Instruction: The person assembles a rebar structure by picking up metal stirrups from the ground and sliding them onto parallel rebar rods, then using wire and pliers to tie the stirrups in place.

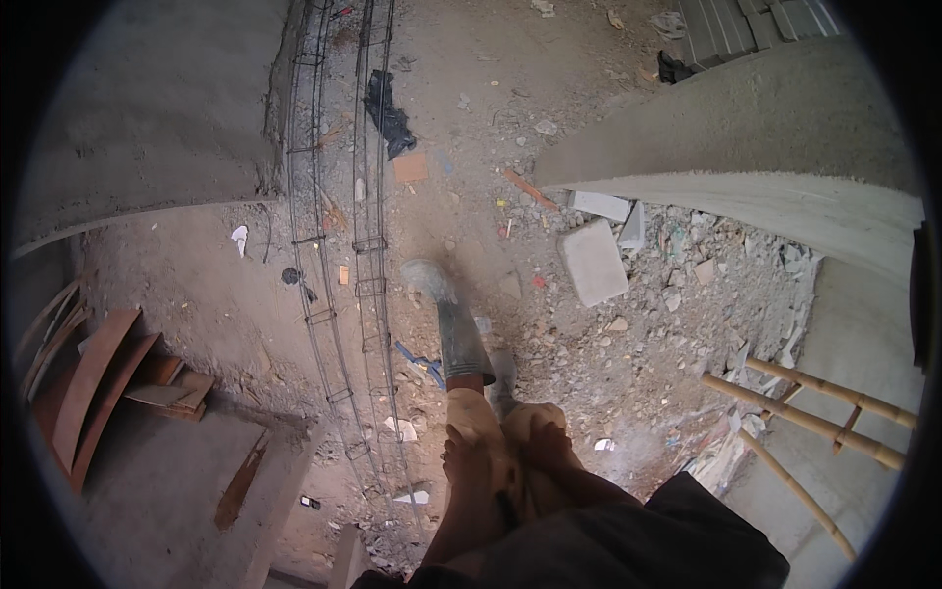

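Observation:
My left hand point(465, 461) is closed at the left leg of my beige trousers point(475, 412), its curled fingers against the cloth just above the knee. On the other leg, my right hand point(549, 454) grips the bunched trouser cloth, its fingertips partly hidden. Below the trousers a tall grey-green rubber boot point(459, 329), coated in dust, reaches forward on the dirt. The other boot point(502, 378) is mostly hidden behind it.
Long rebar cages point(371, 245) lie along my left. Pale blocks point(595, 263) and rubble point(677, 324) are ahead right, beside a concrete wall point(746, 128). A bamboo ladder point(805, 420) leans at the right. Curved brown boards point(98, 393) stand at the left.

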`<state>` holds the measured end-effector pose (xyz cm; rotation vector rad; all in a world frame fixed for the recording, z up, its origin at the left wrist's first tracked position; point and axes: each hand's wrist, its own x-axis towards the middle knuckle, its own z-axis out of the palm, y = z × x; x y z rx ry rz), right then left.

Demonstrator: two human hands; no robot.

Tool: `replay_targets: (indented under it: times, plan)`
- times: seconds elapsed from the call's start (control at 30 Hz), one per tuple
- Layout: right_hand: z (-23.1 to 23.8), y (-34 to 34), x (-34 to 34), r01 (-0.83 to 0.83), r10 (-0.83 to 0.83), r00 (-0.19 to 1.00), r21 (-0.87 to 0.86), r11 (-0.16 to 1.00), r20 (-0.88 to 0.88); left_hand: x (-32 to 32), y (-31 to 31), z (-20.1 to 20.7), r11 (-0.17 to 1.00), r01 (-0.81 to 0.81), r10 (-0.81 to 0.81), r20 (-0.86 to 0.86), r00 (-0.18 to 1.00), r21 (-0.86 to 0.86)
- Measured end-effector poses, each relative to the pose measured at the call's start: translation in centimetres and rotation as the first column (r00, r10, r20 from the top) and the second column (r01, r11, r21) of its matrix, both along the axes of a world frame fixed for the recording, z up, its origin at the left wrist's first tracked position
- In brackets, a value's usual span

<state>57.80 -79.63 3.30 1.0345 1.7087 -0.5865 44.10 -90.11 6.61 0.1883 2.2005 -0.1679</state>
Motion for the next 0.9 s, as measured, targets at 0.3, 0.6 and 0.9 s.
replay_targets:
  times: [0.3,0.6,0.9]
  plan:
    - [1.4,22.4,-20.4,0.337,-0.326,0.926,0.027,0.941,-0.189,-17.3,12.2,-4.1,0.978,0.119,-0.118,0.016,0.993,-0.174]
    - [-18.5,35.1,-19.4,0.831,-0.765,0.556,0.201,0.519,-0.323,-23.8,20.6,-4.6,0.978,-0.069,0.105,0.181,0.978,-0.198]
    - [-40.0,43.7,-13.7,0.552,-0.537,0.805,0.647,0.526,-0.250,-25.0,25.3,-8.4,0.921,-0.145,0.222,0.182,0.958,-0.361]
